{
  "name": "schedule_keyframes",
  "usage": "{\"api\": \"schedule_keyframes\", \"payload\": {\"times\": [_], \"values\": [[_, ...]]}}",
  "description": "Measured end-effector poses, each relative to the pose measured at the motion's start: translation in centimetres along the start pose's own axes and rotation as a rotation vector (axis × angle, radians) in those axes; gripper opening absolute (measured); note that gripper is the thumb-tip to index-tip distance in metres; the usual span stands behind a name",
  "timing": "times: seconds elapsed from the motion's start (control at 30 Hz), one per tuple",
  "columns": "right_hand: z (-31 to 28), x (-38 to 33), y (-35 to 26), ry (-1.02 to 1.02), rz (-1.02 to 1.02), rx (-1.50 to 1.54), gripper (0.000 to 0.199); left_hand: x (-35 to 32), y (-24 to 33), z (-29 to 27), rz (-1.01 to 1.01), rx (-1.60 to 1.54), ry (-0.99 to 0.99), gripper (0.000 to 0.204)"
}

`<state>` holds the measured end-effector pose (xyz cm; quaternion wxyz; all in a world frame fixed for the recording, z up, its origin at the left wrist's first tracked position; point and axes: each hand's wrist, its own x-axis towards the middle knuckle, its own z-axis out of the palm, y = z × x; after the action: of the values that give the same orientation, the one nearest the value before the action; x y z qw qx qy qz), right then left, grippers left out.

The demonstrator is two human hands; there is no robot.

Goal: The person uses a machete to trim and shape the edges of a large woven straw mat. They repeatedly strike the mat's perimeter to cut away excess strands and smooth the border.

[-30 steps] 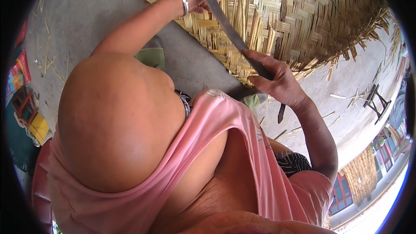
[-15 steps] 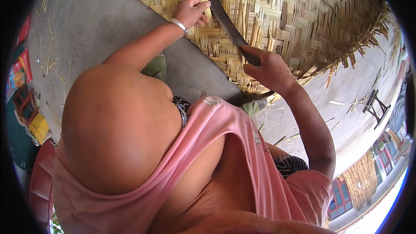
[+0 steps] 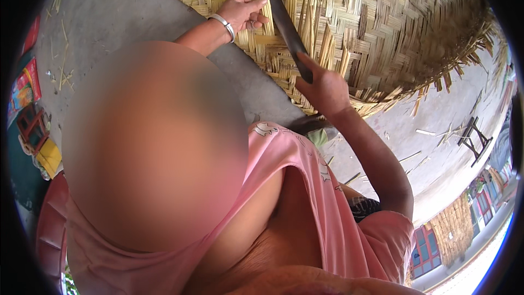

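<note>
A large woven mat of split bamboo strips (image 3: pixel 376 27) spreads out in front of me, its edge left ragged with loose ends. My left hand (image 3: pixel 243 13), wearing a silver bangle and a ring, is at the mat's near left part. Its thumb and forefinger close on a pale upright strip (image 3: pixel 266 19). In my right hand (image 3: pixel 326 90) is a long dark blade (image 3: pixel 286 28), held by its near end, fingers wrapped round it. The blade lies slantwise over the mat, its far end close beside the left fingertips. Several strip ends (image 3: pixel 327 43) stick up right of the blade.
Grey concrete floor (image 3: pixel 131 11) lies left of the mat, with bamboo scraps scattered on it. A small dark stool (image 3: pixel 474 139) stands at the right. Close on my left are a dark red padded seat (image 3: pixel 53 213) and a yellow item (image 3: pixel 49 158).
My right hand has moved a little left, and the blade has turned with it, its far end shifting slightly right. The left hand stays at the strip, its fingers slightly shifted.
</note>
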<state>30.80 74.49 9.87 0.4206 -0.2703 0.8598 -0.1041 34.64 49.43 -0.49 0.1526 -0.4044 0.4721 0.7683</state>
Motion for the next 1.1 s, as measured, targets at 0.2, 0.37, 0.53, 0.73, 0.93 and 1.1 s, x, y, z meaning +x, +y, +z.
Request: {"api": "schedule_keyframes", "payload": {"times": [0.2, 0.37, 0.53, 0.73, 0.93, 1.1], "values": [[1.3, 2.6, -0.4, 0.064, 0.026, -0.130, 0.060, 0.3, 0.5, 0.9, -0.164, 0.033, 0.020, 0.026], [1.3, 2.6, -0.3, 0.055, 0.004, -0.154, 0.061, 1.7, 0.4, 1.6, -0.098, 0.100, 0.180, 0.031], [1.1, 2.6, -0.7, 0.045, -0.001, -0.222, 0.060, 0.5, 1.7, 2.0, 0.076, 0.552, 0.160, 0.049], [-0.8, -0.6, -0.4, -0.036, 0.015, -0.304, 0.053, 1.3, 1.8, 0.7, 0.542, 1.444, 0.171, 0.043], [-5.6, -8.4, 3.1, -0.214, 0.112, -0.071, 0.060, 1.9, 1.2, 0.3, 0.560, 1.232, 0.222, 0.034], [-5.6, -10.0, 5.1, -0.062, -0.027, 0.515, 0.059, 0.8, 1.2, 3.7, 0.311, 0.422, -0.115, 0.034]]}}
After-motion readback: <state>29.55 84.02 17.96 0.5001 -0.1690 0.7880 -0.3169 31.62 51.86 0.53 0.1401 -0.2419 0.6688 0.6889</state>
